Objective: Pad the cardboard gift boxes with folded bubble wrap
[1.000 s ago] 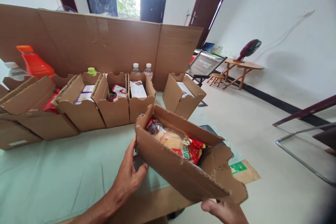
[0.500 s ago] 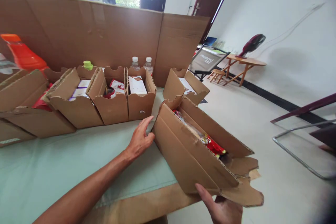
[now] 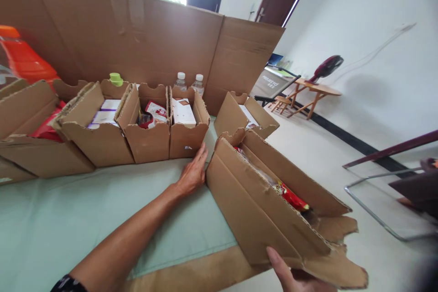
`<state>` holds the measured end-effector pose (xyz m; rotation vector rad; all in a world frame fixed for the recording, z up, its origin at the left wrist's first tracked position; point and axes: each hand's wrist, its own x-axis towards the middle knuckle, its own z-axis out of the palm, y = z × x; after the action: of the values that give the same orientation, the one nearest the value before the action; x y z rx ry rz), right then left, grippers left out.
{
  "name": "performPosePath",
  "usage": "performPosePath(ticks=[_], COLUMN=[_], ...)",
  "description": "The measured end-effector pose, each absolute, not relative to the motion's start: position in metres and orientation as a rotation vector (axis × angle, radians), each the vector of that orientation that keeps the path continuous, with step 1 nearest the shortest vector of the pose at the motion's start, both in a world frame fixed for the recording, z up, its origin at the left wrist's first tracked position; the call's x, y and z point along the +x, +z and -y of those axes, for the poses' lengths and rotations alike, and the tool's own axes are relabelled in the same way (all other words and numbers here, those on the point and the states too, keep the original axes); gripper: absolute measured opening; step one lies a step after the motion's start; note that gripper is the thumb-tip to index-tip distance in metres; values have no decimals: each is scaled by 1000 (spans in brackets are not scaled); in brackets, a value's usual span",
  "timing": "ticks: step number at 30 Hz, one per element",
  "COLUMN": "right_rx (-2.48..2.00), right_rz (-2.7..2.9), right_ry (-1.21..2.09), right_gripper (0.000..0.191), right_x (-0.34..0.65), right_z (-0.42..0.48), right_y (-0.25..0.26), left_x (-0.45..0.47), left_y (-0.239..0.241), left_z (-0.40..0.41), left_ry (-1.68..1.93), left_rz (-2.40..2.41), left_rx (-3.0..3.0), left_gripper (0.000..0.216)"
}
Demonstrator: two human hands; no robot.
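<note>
A long open-topped cardboard box [image 3: 255,207] lies at a slant across the corner of the table, its near end jutting past the edge. Inside it are red-and-yellow packets [image 3: 290,195] and some clear wrapping. My right hand [image 3: 297,279] grips the near end low down, thumb on the side wall and the other fingers hidden beneath. My left hand [image 3: 192,175] is open, fingers stretched forward, beside the far corner of this box; whether it touches the cardboard is hard to tell. Its fingertips reach close to the last box [image 3: 187,140] of the row.
Cardboard boxes [image 3: 147,143] with packets and cartons line the back left. Another box [image 3: 231,116] stands beyond the held one. Behind are two clear bottles [image 3: 198,84], an orange bottle [image 3: 27,61] and a cardboard screen [image 3: 153,39]. A metal-framed chair [image 3: 372,221] is at right.
My left hand has straightened its fingers and moved forward, nearer the row and the held box's corner. The view has shifted slightly; my right hand keeps its grip on the box.
</note>
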<state>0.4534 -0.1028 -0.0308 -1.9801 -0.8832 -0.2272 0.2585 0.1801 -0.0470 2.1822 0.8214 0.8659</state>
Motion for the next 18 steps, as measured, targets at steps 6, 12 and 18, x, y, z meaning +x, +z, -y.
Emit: performPosePath(ticks=[6,12,18], right_rx=[-1796,-1710,-1604], right_rz=[906,889,889], right_ry=[-262,-226,-223], right_gripper=[71,77,79], right_x=[449,445,428], right_z=[92,71,44], right_y=[-11,0,26], left_x=[266,265,263], left_y=[-58,-61,-58], left_z=[-172,-171,-170], left_ry=[893,920,969], left_rz=[-863,-850,-816], left_rx=[2250,2286,2281], left_gripper=[90,93,88])
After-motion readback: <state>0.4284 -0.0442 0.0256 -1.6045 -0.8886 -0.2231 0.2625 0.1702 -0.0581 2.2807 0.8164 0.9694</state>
